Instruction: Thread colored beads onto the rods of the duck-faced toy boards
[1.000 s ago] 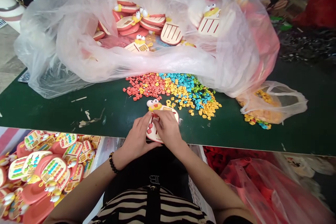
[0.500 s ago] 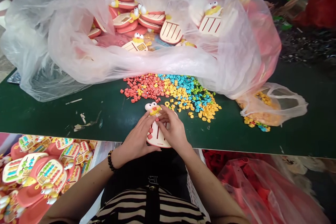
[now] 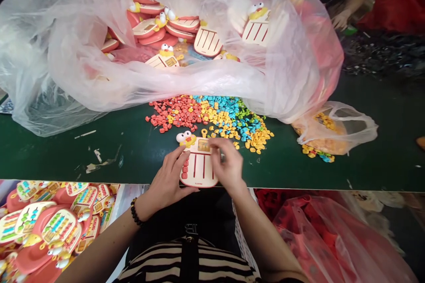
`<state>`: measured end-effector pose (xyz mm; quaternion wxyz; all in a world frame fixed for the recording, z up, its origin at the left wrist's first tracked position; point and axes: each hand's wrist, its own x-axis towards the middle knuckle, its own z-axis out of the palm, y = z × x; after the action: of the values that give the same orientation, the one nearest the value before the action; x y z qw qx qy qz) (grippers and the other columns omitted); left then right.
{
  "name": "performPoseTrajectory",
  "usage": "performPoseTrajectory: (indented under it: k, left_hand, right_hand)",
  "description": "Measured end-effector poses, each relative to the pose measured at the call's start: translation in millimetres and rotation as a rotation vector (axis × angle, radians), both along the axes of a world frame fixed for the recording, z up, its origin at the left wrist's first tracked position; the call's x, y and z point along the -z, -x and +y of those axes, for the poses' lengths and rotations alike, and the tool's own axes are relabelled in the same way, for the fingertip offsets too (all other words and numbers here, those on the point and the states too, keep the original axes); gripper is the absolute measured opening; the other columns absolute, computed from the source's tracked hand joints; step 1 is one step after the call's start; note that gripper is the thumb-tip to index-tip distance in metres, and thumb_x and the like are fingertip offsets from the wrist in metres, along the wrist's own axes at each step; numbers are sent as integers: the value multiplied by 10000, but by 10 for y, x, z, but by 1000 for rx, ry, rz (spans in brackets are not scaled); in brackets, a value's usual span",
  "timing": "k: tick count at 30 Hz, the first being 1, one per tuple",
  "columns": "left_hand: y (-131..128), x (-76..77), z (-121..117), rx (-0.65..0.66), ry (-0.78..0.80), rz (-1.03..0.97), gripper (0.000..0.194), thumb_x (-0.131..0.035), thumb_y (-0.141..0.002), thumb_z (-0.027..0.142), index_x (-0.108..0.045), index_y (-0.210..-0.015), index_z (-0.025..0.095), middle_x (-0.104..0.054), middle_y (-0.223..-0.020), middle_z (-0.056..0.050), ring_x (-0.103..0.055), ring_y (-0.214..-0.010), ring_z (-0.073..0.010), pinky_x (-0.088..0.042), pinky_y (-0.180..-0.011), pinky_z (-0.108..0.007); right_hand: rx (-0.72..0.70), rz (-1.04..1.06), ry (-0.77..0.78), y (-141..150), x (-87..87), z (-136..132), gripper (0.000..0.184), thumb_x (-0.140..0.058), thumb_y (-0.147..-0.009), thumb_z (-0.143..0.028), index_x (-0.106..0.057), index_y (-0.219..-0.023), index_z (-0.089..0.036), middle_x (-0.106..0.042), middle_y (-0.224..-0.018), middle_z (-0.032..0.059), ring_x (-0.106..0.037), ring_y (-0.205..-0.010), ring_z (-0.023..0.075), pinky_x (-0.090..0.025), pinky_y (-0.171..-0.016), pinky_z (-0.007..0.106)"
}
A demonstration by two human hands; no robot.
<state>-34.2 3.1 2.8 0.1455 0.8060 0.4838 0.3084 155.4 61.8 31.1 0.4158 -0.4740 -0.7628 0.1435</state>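
Observation:
A cream toy board (image 3: 198, 170) with a red rim, dark slots and a yellow duck-like head with bulging eyes lies near the table's front edge. My left hand (image 3: 169, 174) grips its left side, thumb at the bottom edge and fingers by the head. Several red beads (image 3: 185, 170) sit in a column along the leftmost slot. My right hand (image 3: 229, 163) is at the board's upper right, its fingers curled and slightly blurred; whatever they hold is hidden. Just beyond the board lies a pile of loose red beads (image 3: 175, 112), yellow beads (image 3: 222, 119) and blue beads (image 3: 229, 105).
A large clear plastic bag (image 3: 199, 82) of similar boards spans the back of the green table (image 3: 66, 154). A small bag (image 3: 332, 135) of beads lies right. Bead-filled boards (image 3: 59, 225) are heaped lower left, red bagged pieces (image 3: 308, 230) lower right. Another person's hand (image 3: 341, 20) shows at the far right.
My right hand has moved from the board's middle to its upper right, uncovering the slots and gold panel. The red beads now form a longer column. The view has shifted slightly.

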Motion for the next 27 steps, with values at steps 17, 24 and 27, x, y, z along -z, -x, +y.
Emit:
performPoseTrajectory:
  k: [17, 24, 27]
  left_hand:
    - [-265, 11, 49, 17, -29, 208, 623, -532, -855, 558, -516, -1287, 109, -508, -1390, -164, -383, -1341, -311, -264, -1132, -524]
    - [-261, 10, 51, 4, 22, 135, 739, -557, -844, 543, -344, -1401, 106, -467, -1412, -197, -388, -1353, -295, -266, -1137, -511]
    - [-250, 27, 58, 3, 14, 117, 839, -548, -852, 543, -188, -1467, 99, -390, -1463, -222, -343, -1385, -299, -281, -1123, -509]
  right_hand:
    - [3, -383, -74, -162, 216, 57, 314, -431, -935, -134, -674, -1131, -166, -696, -1153, 123, -650, -1076, 211, -533, -901, 350]
    - [-76, -378, 43, -105, 132, -377, 463, -447, -936, -186, -454, -1398, -165, -610, -1307, 121, -514, -1283, 231, -451, -1048, 440]
    - [-197, -345, 109, -29, 89, -396, 532, -386, -944, -173, -319, -1472, -153, -569, -1356, 123, -506, -1288, 205, -386, -1102, 463]
